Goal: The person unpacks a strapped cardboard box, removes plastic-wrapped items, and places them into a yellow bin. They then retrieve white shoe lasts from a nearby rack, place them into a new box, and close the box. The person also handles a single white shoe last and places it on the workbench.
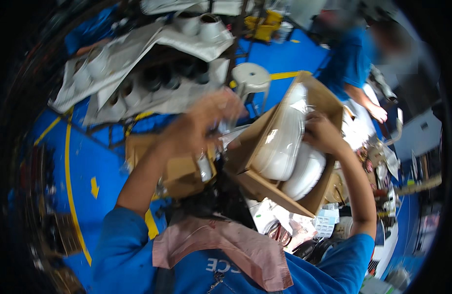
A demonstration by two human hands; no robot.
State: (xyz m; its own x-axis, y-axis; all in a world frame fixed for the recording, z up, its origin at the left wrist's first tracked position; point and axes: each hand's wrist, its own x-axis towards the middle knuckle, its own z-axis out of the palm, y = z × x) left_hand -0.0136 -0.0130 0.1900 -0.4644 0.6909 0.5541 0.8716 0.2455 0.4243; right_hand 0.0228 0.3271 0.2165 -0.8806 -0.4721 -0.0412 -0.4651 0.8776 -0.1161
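An open cardboard box (pixel 255 180) is tilted in front of me. Inside it stand white, smooth, rounded pieces: one piece (pixel 280 147) is wrapped in shiny clear plastic, and beside it lies a second white piece (pixel 307 171). My right hand (pixel 326 131) reaches into the box with its fingers bent against the clear plastic at the wrapped piece's upper edge. To the left of the box, my left hand (pixel 216 115) is raised and smeared by motion, so its grip is unclear. What its fingers may hold cannot be made out.
Below my left forearm is another open cardboard box (pixel 182 171). A white stool (pixel 250 77) stands beyond. Covered racks (pixel 138 59) with white and dark vessels are at the far left. A co-worker in a blue shirt (pixel 348 59) is at the far right, near a cluttered bench.
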